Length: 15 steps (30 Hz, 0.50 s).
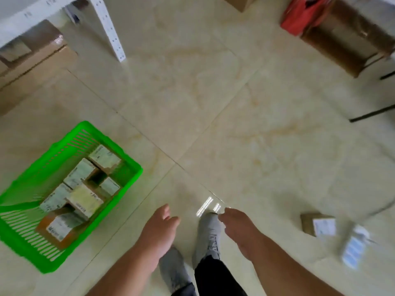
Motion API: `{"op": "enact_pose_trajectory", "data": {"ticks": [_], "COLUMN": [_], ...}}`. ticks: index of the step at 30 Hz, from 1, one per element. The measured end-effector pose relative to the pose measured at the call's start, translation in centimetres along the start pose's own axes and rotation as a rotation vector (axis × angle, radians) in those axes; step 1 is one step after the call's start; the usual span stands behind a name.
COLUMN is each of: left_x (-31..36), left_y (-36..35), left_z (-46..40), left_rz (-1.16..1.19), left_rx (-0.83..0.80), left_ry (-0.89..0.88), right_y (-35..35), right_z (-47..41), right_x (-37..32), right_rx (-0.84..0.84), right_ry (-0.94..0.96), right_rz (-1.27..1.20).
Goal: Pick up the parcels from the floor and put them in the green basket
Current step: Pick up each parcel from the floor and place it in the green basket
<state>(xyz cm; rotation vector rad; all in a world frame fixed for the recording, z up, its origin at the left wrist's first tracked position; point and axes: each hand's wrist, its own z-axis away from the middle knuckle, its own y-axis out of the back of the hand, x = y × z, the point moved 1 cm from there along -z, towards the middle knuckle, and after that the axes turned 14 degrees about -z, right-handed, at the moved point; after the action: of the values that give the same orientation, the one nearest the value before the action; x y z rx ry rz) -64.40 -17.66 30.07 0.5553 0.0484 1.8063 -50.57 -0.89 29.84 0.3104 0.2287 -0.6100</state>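
The green basket (130, 165) sits on the floor at the lower left and holds several small cardboard parcels with white labels (82, 199). A brown parcel with a white label (318, 226) lies on the tiles at the lower right, and a pale blue-and-white packet (353, 248) lies just right of it. My left hand (159, 227) hangs empty near the bottom middle, to the right of the basket, fingers loosely apart. My right hand (239, 225) is empty too, fingers curled loosely, well left of the brown parcel. The picture is blurred.
My two grey shoes (207, 233) stand between the hands. A white shelf leg (111, 33) and cardboard boxes (36, 67) are at the upper left. A large brown box (344, 37) and a red bag (299, 16) are at the upper right. Dark furniture legs (372, 114) reach in from the right.
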Motion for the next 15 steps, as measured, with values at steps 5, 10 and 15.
{"op": "enact_pose_trajectory", "data": {"ticks": [5,10,15], "left_x": [2.1,5.2,8.1], "left_y": [-5.4,-13.2,-23.0], "left_z": [1.9,3.0,3.2], "left_rz": [-0.070,-0.157,-0.292], "left_rx": [-0.089,-0.166,-0.203], "left_ry": [-0.037,-0.073,-0.099], "right_y": [6.4,13.3,21.4], "right_z": [2.3,1.0,-2.4], "right_x": [5.9,12.5,18.6], "right_rx": [0.104,0.177,0.211], "right_ry": [-0.084,-0.126,-0.152], "right_rz": [-0.134,-0.295,-0.429]}}
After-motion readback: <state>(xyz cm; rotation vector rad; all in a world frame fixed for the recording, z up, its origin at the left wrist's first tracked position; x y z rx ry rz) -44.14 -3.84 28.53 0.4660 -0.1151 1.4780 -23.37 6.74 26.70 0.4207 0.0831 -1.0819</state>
